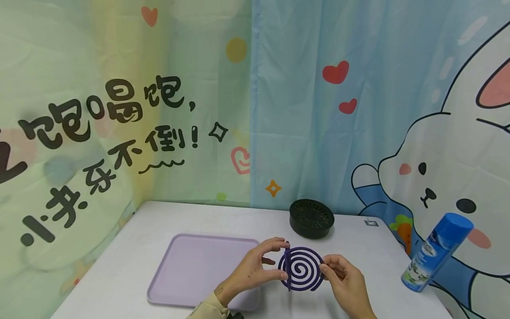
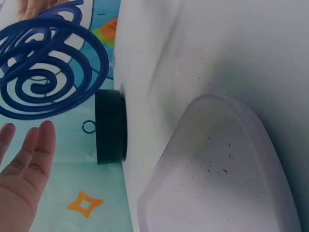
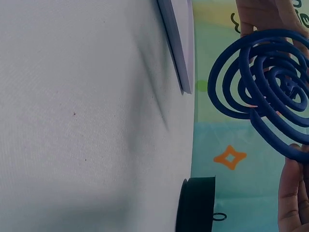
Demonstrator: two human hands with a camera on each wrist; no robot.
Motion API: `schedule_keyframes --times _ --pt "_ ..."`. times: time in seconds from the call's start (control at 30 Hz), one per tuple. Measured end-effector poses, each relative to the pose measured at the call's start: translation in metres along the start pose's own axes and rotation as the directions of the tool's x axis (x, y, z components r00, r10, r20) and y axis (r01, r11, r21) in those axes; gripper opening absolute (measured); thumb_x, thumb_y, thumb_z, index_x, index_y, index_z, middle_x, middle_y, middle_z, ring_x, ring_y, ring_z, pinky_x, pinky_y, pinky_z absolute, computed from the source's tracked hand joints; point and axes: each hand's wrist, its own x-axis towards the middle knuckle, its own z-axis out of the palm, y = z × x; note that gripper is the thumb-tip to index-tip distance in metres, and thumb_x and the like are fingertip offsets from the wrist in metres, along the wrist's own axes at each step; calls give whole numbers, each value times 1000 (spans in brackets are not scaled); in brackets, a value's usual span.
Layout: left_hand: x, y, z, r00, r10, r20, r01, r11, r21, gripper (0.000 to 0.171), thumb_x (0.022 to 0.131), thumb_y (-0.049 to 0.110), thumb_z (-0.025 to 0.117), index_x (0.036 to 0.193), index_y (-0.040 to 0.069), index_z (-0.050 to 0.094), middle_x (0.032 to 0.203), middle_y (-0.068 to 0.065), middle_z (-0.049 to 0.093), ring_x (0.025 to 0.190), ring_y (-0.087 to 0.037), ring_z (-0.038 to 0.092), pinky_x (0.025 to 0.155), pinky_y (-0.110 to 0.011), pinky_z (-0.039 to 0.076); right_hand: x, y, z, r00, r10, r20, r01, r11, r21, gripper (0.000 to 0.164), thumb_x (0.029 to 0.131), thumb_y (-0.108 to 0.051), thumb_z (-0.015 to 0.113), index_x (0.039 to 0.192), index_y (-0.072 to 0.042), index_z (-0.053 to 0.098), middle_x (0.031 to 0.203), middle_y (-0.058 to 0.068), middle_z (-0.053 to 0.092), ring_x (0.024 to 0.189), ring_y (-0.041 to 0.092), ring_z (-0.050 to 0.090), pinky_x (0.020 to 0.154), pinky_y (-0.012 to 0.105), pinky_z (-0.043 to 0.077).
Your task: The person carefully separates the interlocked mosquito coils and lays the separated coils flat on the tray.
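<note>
Two dark blue spiral mosquito coils are held up over the table, crossed through each other. One coil (image 1: 301, 269) faces the head view; the other coil (image 1: 288, 270) stands nearly edge-on at its left. With thumb and fingers my right hand (image 1: 345, 280) pinches the facing coil's right rim. My left hand (image 1: 259, 263) has index fingertip and thumb at the edge-on coil, spread along its edge. In the left wrist view the other fingers (image 2: 38, 150) of that hand stand extended below the coils. The right wrist view shows the coils (image 3: 270, 82) between both hands.
A pale purple tray (image 1: 179, 270) lies on the white table (image 1: 159, 217) at the left, partly behind my left arm. At the back stands a round black coil holder (image 1: 311, 219). A blue spray can (image 1: 436, 252) stands at the right. Printed curtains (image 1: 299, 110) hang behind.
</note>
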Motion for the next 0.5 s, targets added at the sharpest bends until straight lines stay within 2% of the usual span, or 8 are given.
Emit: schedule_keyframes --times 0.23,0.5 --pt "-3 1 -4 1000 10 22 -10 1000 -9 54 83 24 85 132 26 63 148 7 53 139 -17 48 94 -28 56 0 1 -3 999 -20 46 19 999 26 9 98 -2 64 107 -3 64 93 8 68 81 10 68 75 19 59" --pt "-4 3 -7 999 30 30 -29 999 -22 41 87 24 81 125 26 66 147 6 55 139 -18 49 96 -29 56 1 3 -7 995 -28 100 20 997 74 10 97 -3 65 107 -2 64 91 8 68 80 11 67 74 20 59"
